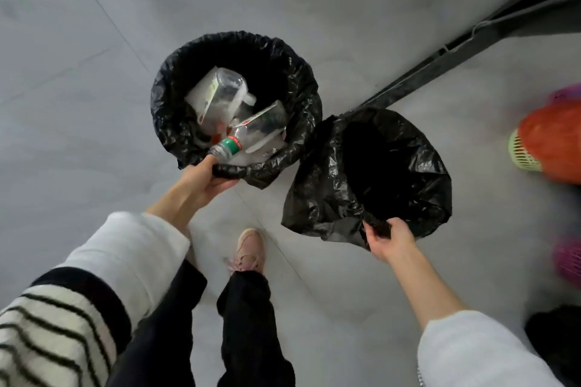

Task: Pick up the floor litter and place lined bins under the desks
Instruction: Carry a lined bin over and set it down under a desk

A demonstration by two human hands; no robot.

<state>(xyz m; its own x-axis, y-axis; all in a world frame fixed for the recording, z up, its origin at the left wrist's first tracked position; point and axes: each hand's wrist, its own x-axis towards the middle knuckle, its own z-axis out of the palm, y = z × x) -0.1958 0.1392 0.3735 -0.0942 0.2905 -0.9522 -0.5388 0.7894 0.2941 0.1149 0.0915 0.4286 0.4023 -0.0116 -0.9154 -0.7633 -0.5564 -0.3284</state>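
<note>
Gripping crinkly black-lined round bins' rims: L hand w/ clear bottles, R hand empty one.

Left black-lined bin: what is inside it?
Clear crushed plastic bottles, one with a green label, lie in the black-lined bin. Anything beneath them is hidden.
</note>
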